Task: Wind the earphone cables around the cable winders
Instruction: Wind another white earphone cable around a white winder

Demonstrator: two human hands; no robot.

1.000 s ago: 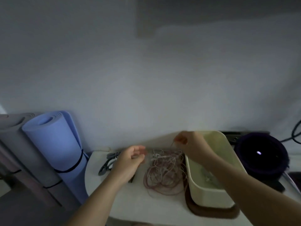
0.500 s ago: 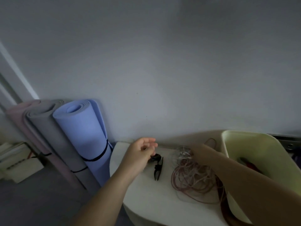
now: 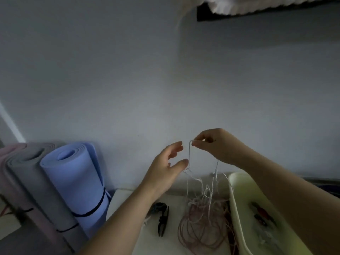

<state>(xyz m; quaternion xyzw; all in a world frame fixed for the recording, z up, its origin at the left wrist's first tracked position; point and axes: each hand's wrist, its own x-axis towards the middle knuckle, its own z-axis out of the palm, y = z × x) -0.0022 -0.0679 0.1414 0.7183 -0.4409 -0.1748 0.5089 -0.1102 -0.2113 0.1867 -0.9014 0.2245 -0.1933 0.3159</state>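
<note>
Two fingertips of the right hand [image 3: 219, 146] pinch the top of a thin white earphone cable [image 3: 189, 152], held high above the table, probably so that its own weight draws it out of the pile; the left hand [image 3: 163, 170] grasps nothing, its fingers loosely spread with the thumb just beside the hanging strand, seemingly ready to catch it lower down, though whether it touches cannot be told; below, the cable runs into a loose tangle of pinkish and white cables [image 3: 200, 227] on the white table [image 3: 125, 201], between a black pincer-like tool [image 3: 161, 223] and a pale yellow-green plastic tub [image 3: 232, 190]; the tub's contents are blurred, no cable winder can be made out, and the frame's lower edge cuts off the tangle.
</note>
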